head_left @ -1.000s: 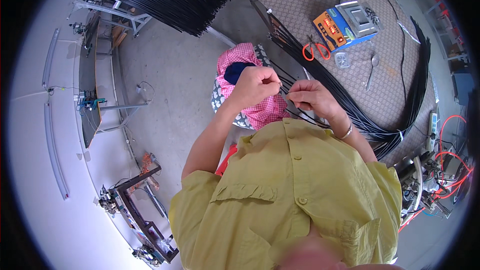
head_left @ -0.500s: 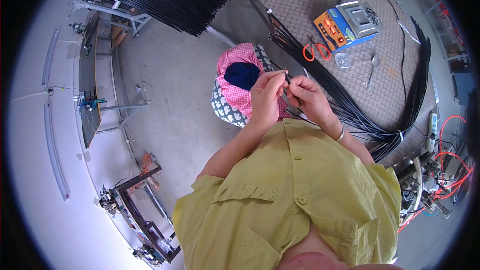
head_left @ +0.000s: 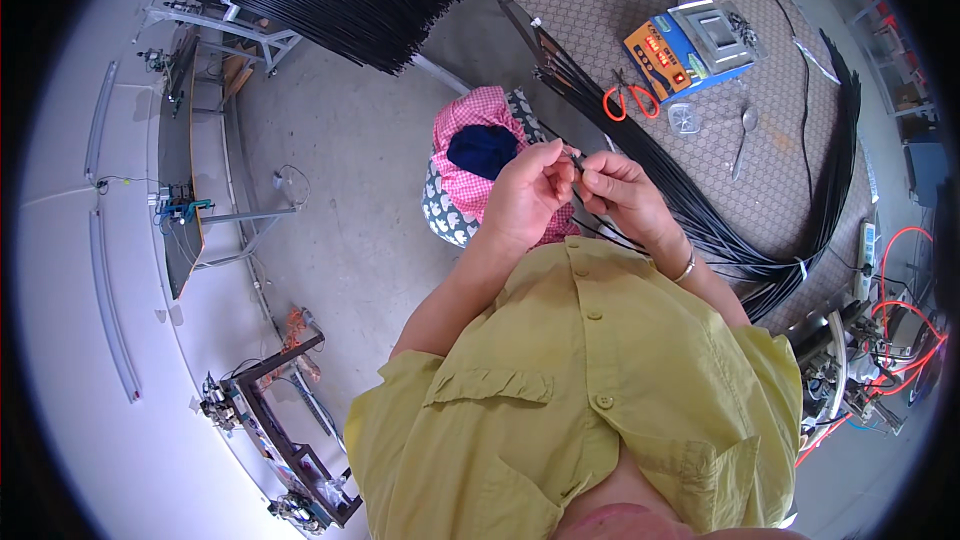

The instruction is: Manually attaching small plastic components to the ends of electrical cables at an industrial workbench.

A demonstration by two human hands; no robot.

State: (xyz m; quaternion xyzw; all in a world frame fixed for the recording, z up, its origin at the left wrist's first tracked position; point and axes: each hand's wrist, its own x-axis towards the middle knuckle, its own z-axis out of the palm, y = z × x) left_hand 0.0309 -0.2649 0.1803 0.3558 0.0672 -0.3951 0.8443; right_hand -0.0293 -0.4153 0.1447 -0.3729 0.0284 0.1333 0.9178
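Both hands meet in front of my chest, over the cloth bundle. My right hand [head_left: 625,195] pinches a thin black cable [head_left: 608,232] between thumb and fingers, close to its end. My left hand [head_left: 528,192] is at that same end, its fingers curled and its thumb pointing up and right. The fingers mostly hide the cable tip, so its detail is too small to tell. Below my hands the cable's length runs right toward a long bundle of black cables [head_left: 690,215], which bends across the patterned table [head_left: 790,175].
On the table are an orange-and-blue box device [head_left: 690,50], red-handled scissors [head_left: 630,102], a small clear dish [head_left: 683,119] and a spoon [head_left: 744,140]. Pink checked cloth [head_left: 468,112] and a dark blue cloth [head_left: 482,151] lie just beyond my left hand. A rack of black cables [head_left: 345,0] stands far left.
My left hand has turned and shifted slightly down, its thumb lifting from the close pinch while the fingers curl. The right hand stays nearly in place with the cable.
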